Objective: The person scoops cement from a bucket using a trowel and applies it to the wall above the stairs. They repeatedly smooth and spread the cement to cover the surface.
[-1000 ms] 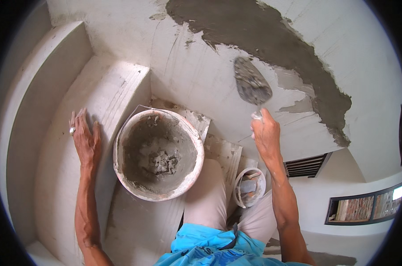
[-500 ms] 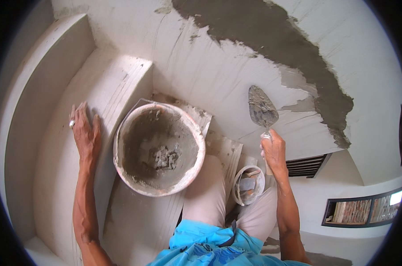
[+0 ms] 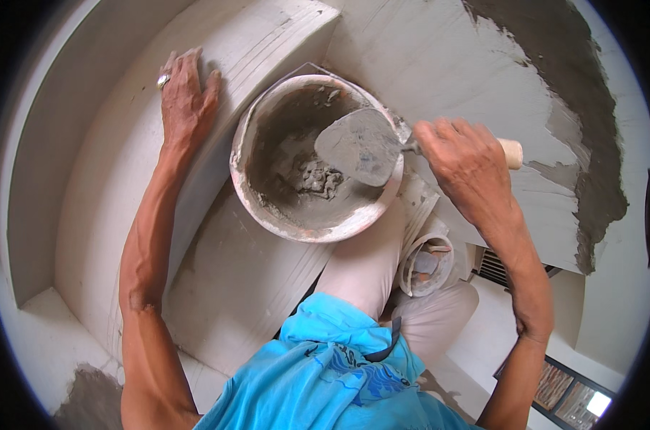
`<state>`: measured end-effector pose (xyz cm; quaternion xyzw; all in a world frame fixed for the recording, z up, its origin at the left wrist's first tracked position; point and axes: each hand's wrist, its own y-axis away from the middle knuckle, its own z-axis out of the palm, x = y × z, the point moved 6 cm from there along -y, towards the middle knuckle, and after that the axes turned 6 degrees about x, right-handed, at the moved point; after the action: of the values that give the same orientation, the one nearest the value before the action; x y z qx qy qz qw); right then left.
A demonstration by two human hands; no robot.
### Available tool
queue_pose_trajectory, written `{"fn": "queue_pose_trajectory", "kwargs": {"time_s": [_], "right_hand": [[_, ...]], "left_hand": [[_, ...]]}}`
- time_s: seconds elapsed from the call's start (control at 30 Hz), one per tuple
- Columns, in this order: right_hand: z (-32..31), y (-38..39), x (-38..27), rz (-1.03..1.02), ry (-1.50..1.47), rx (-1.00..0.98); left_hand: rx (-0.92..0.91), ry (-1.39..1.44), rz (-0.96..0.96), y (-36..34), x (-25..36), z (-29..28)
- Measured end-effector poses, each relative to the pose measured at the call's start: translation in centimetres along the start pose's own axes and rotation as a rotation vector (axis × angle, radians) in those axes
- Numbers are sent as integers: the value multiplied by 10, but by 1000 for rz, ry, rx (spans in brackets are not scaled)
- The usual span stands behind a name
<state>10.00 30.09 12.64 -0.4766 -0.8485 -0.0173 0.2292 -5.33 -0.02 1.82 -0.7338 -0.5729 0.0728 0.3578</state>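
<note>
My right hand [image 3: 465, 161] is closed round the wooden handle of a pointed trowel [image 3: 361, 147]. The grey-smeared blade hangs over the right part of a round bucket [image 3: 246, 190], whose pale rim is crusted with mortar. Inside the bucket, a small heap of wet grey mortar [image 3: 318, 178] lies at the bottom, partly behind the blade. My left hand [image 3: 187, 97], with a ring on one finger, rests with its fingers stretched out on a pale plastered ledge [image 3: 135, 136] left of the bucket.
A wall with a dark band of wet mortar [image 3: 586, 100] rises at the right. Beside my knee stands a small white bucket [image 3: 443, 269] with something inside. A slatted dark vent [image 3: 493, 266] and a black-framed window [image 3: 568, 401] show at lower right. Raised plaster edges border the left.
My right hand has swung the trowel from in front of the wall to over the bucket, turning the blade leftward. The view has shifted; my left hand stays on the ledge.
</note>
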Motion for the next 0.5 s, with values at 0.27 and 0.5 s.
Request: {"fn": "queue_pose_trajectory", "kwargs": {"time_s": [0.27, 0.5], "right_hand": [[31, -27, -20, -129, -77, -90], [61, -39, -58, -139, -133, -14]], "left_hand": [[28, -1, 23, 4, -4, 1], [-2, -7, 34, 2, -9, 6]]}}
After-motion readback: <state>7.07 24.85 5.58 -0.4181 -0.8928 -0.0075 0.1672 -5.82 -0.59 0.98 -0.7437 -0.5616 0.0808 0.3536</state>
